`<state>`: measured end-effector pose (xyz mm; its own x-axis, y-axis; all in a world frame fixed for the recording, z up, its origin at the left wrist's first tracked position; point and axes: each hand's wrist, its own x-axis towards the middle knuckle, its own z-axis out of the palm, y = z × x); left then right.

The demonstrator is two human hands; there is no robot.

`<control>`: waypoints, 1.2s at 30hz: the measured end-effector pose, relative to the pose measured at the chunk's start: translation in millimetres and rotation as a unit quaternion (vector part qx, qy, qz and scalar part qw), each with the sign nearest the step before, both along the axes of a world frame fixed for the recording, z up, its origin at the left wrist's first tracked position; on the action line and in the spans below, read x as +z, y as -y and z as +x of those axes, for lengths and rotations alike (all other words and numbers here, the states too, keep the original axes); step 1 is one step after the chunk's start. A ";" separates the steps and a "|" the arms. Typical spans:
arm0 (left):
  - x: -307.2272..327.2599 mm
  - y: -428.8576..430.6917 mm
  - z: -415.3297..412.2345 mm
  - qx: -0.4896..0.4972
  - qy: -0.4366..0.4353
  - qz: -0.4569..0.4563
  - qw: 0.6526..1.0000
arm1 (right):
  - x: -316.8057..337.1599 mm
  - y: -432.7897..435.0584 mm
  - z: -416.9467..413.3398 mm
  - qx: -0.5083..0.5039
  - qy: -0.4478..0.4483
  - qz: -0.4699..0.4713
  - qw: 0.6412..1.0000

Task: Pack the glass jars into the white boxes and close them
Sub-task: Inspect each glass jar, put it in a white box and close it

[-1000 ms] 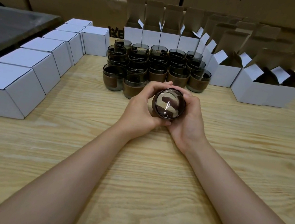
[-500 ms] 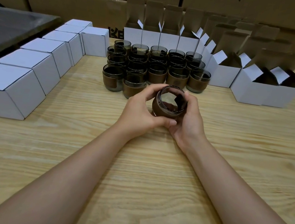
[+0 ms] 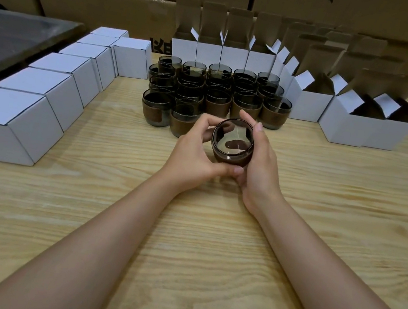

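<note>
Left grip (image 3: 195, 153) and right grip (image 3: 261, 167) both curled round one glass jar (image 3: 233, 145), tilted toward me over the counter (image 3: 185, 243), near jar cluster (image 3: 216, 93). I'd level it, then lower straight into an open white box (image 3: 309, 109).

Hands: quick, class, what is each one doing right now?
Left hand: holds the jar.
Right hand: holds the same jar.

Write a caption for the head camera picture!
Left hand and right hand hold a glass jar, with more jars and boxes behind.
</note>
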<state>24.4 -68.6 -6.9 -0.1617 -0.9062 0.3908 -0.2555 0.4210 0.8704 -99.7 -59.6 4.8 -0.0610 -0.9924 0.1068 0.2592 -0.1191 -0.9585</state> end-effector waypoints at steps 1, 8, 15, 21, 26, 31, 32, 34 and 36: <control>-0.1 0.1 -0.1 0.001 0.002 -0.002 1.000 | 0.2 -0.5 -0.3 0.004 -0.004 -0.009 1.000; 1.1 -0.4 -2.2 0.027 0.011 -0.032 0.999 | -2.0 -0.8 -3.8 0.042 -0.016 -0.049 0.998; -1.4 -0.8 -4.5 0.029 0.027 -0.080 0.996 | -2.7 1.7 -2.6 0.010 0.050 0.013 0.999; -0.8 -3.0 -6.4 0.035 0.049 -0.101 0.993 | -1.0 3.1 -6.1 0.031 0.095 0.060 0.993; 0.3 -2.9 -6.3 0.053 0.044 -0.104 0.992 | -5.2 4.4 -8.3 0.053 0.094 0.059 0.992; -0.3 -2.6 -5.9 0.047 0.043 -0.091 0.994 | -1.4 3.3 -6.7 0.025 0.091 0.062 0.994; -0.5 -2.4 -5.7 0.045 0.041 -0.088 0.994 | -0.6 3.0 -5.9 0.019 0.090 0.060 0.994; -0.5 -2.1 -5.4 0.043 0.041 -0.079 0.995 | 0.0 2.0 -4.1 0.011 0.086 0.049 0.995; 0.0 -2.3 -5.2 0.042 0.042 -0.071 0.996 | -1.6 2.2 -3.5 0.008 0.084 0.029 0.996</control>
